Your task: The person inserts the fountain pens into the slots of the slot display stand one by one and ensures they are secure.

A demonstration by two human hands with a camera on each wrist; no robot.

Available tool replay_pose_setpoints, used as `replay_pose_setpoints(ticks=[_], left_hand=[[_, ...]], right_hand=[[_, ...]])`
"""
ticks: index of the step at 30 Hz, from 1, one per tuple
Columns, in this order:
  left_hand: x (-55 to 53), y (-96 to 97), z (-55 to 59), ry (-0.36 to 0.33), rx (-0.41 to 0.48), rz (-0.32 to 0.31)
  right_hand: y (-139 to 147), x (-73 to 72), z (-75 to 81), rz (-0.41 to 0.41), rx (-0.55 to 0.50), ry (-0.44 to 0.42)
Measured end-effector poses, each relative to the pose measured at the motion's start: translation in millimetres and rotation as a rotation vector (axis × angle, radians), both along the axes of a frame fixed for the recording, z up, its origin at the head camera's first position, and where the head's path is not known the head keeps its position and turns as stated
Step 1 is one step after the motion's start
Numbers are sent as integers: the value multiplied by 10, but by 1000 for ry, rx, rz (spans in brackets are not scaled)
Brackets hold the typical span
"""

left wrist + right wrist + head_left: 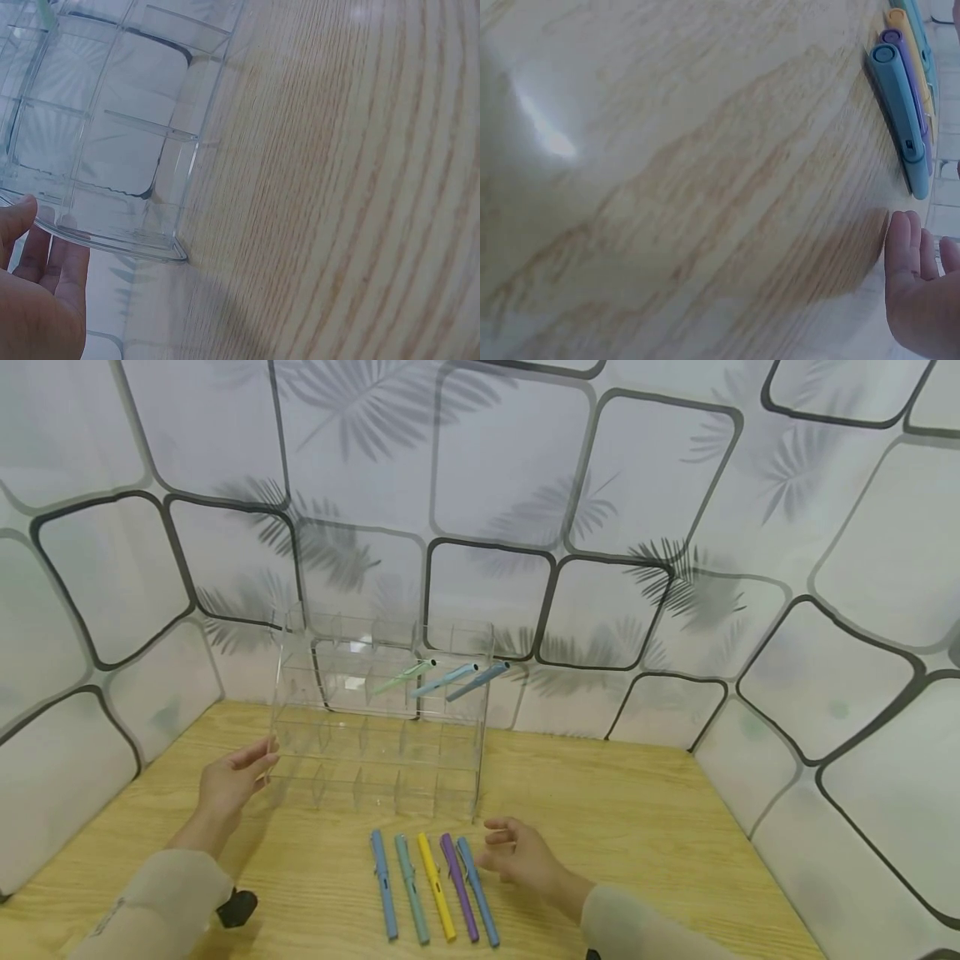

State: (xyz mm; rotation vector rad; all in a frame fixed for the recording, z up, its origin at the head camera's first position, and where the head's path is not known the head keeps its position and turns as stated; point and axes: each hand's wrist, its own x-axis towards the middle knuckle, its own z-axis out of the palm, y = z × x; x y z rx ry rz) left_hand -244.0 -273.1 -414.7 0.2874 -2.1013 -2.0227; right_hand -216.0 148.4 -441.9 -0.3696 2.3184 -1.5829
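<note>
My left hand [231, 783] pinches the left side panel of a clear acrylic display rack [442, 765]; in the left wrist view the thumb and fingers [69, 274] lie on opposite sides of its edge. Three pens slant across an upper tier: light green [403, 677], light blue [446, 680] and darker blue [478, 682]. On the table before the rack lies a row of pens: blue [383, 885], green [412, 889], yellow [437, 887], purple [459, 887] and another blue [478, 893]. Beside that last pen hovers my right hand [525, 860], fingers loosely bent, holding nothing.
The wooden table [615, 810] runs back to a patterned curtain [630, 610] that encloses it behind and at both sides. Lower tiers of the rack are split into small compartments by clear dividers. A black object [237, 908] shows at the left sleeve.
</note>
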Motion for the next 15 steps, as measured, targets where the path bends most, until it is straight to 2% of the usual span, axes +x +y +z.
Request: replay_pose_setpoints(ticks=[7,15], left_hand=[[1,9,8,4,11,9],[12,14,14,-4,-14,12]], right_hand=[[-52,55,2,50,41,-12],[-121,80,-3,62,168,62]])
